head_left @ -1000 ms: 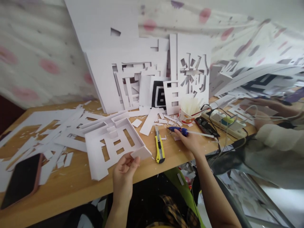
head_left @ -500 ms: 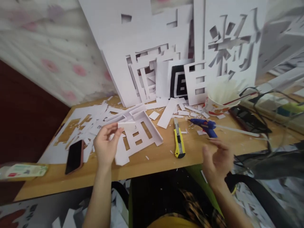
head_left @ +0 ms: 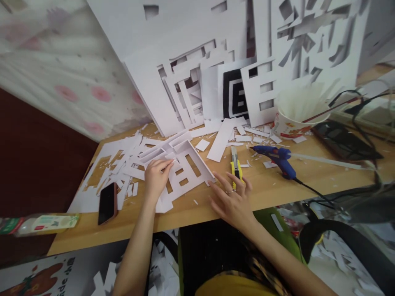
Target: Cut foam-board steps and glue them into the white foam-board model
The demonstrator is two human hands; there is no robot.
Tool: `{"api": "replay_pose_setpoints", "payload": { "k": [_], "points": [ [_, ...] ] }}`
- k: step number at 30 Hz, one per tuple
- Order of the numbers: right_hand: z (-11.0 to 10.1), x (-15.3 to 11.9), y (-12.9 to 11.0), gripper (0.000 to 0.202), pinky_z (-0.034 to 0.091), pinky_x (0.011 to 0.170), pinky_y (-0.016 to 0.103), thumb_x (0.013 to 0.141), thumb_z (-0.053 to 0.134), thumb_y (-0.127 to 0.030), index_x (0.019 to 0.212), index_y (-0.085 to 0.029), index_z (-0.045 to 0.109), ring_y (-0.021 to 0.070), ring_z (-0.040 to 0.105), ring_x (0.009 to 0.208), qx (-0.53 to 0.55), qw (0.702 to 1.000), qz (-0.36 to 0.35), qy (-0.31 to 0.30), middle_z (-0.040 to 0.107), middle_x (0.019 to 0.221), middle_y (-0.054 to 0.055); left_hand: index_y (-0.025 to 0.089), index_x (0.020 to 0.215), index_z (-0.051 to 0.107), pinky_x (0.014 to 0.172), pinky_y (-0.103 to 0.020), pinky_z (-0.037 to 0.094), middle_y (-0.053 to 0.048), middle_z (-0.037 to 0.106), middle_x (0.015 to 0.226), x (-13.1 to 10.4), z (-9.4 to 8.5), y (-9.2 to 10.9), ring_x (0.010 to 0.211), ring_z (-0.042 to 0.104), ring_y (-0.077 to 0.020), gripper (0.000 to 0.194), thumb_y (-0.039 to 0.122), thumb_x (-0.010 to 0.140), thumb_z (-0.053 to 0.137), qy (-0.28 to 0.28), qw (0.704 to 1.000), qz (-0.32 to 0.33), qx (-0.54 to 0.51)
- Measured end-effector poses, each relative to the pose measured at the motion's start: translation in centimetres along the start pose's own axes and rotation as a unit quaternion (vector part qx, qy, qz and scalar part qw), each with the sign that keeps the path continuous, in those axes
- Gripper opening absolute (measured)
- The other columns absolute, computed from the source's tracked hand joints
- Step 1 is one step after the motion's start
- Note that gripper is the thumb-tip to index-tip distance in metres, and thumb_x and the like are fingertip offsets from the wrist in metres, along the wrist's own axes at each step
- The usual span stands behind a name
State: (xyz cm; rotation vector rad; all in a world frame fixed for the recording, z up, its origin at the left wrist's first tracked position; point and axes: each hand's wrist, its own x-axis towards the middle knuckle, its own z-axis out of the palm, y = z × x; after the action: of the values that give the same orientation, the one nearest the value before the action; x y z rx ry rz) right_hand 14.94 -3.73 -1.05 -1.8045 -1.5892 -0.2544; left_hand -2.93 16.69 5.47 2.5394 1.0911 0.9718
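A white foam-board character with raised side walls (head_left: 197, 179) lies on the wooden table (head_left: 212, 200). My left hand (head_left: 156, 176) pinches a small white strip (head_left: 173, 161) over the character's upper left part. Fingers spread, my right hand (head_left: 231, 199) reaches the character's right corner with its fingertips and partly covers the yellow utility knife (head_left: 236, 166); it holds nothing. To the right, the blue glue gun (head_left: 277, 156) rests on its side with a clear glue stick in its back end.
White boards with cut-out shapes (head_left: 138, 45) lean at the back. A paper cup of glue sticks (head_left: 290, 127) stands back right. White scraps (head_left: 202, 144) litter the table. A phone (head_left: 108, 203) and a bottle (head_left: 46, 223) lie left. Cables run at the right.
My right hand has moved left from near the glue gun to the character's corner and the knife, its fingers spreading. My left hand has lowered the strip onto or close above the character.
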Motion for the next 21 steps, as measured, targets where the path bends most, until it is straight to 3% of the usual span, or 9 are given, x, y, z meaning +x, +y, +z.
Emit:
{"api": "replay_pose_setpoints", "payload": {
  "k": [21],
  "points": [
    [-0.26, 0.24, 0.02, 0.029, 0.025, 0.112, 0.054, 0.088, 0.063, -0.031, 0.116, -0.025, 0.066, 0.0316, 0.046, 0.128, 0.014, 1.0, 0.016, -0.002, 0.06, 0.139, 0.007, 0.025, 0.094, 0.08, 0.08, -0.039, 0.052, -0.005, 0.079, 0.091, -0.16, 0.64, -0.66, 0.081, 0.068, -0.0232, 0.017, 0.026, 0.086, 0.065, -0.028, 0.999, -0.027, 0.002]
  ]
}}
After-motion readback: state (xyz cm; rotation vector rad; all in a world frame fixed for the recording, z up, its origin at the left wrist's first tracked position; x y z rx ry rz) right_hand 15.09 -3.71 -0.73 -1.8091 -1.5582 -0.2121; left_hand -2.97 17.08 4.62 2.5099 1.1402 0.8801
